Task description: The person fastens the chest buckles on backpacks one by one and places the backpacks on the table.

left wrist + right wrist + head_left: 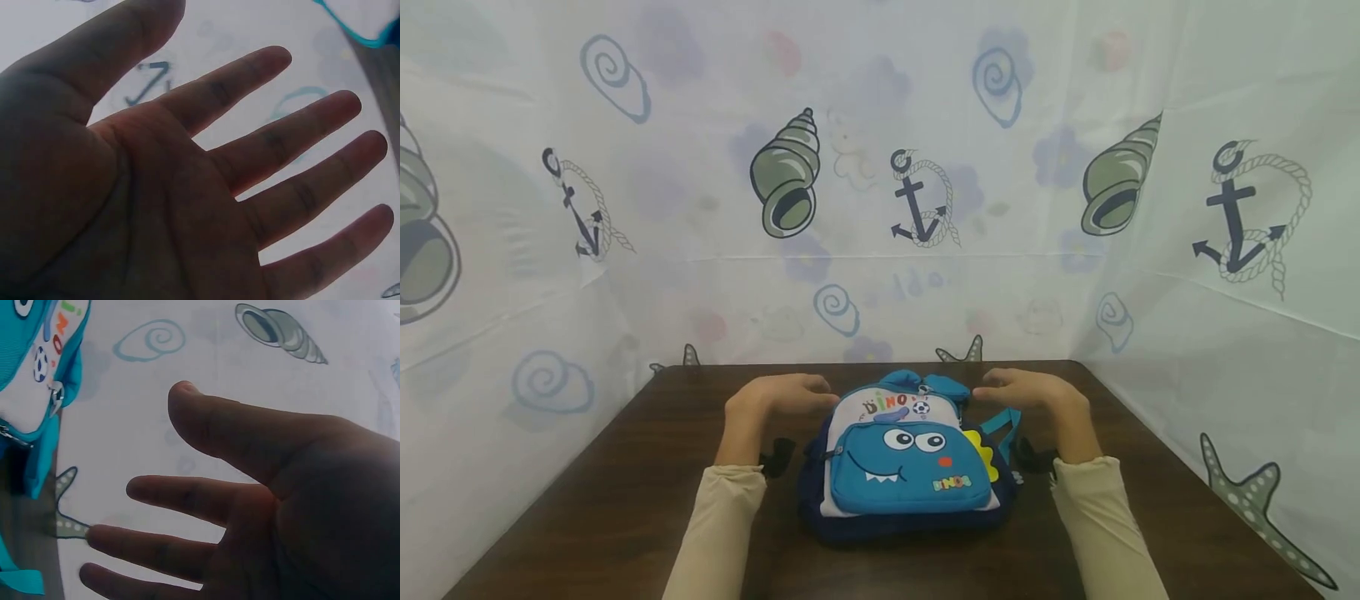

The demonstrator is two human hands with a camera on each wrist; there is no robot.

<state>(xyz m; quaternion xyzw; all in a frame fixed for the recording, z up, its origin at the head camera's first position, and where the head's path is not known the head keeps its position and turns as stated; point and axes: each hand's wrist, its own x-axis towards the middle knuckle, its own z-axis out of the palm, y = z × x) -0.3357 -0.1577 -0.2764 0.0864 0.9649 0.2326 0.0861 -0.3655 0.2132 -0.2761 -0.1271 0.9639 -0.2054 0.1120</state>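
Note:
A child's backpack (910,467) in blue, white and navy lies on the dark table, its front pocket showing a cartoon dinosaur face. To its upper left, my left hand (782,393) hovers with fingertips close to the bag's edge. My right hand (1026,390) mirrors it at the upper right, near the blue top straps. In the left wrist view the left hand (187,187) shows a bare palm and spread, straight fingers. The right hand (262,487) is likewise spread with nothing in it, the backpack (31,375) partly visible beside it.
The brown wooden table (625,500) extends around the bag on both sides. White fabric (865,292) printed with shells, anchors and starfish hangs behind the table and along both sides. A loose turquoise strap (1003,429) sticks out from the bag's right side.

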